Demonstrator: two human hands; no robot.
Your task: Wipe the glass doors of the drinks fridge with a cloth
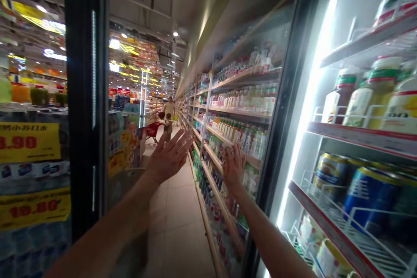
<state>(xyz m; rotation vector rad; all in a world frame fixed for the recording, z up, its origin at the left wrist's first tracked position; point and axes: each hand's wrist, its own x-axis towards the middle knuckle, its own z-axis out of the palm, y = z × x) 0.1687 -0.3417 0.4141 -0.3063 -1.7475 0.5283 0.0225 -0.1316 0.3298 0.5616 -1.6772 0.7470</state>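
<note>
A glass cooler door stands swung out in front of me, its black frame (85,95) upright on the left. Both my hands are raised at its pane with nothing in them. My left hand (171,154) has its fingers stretched out, palm turned toward the glass. Lower and to the right, my right hand (233,165) has its fingers spread and slightly bent, near the pane's hinge side. Whether the palms touch the glass or hover just before it, I cannot tell. Shelves of bottles (244,134) show in the pane behind my right hand.
To the right is the lit cooler, with juice bottles (374,91) above blue cans (369,200) on wire-fronted shelves. Beyond the door, people (168,124) stand by a red shopping cart (153,130) in the tiled aisle (176,221). Yellow price signs (31,141) hang at left.
</note>
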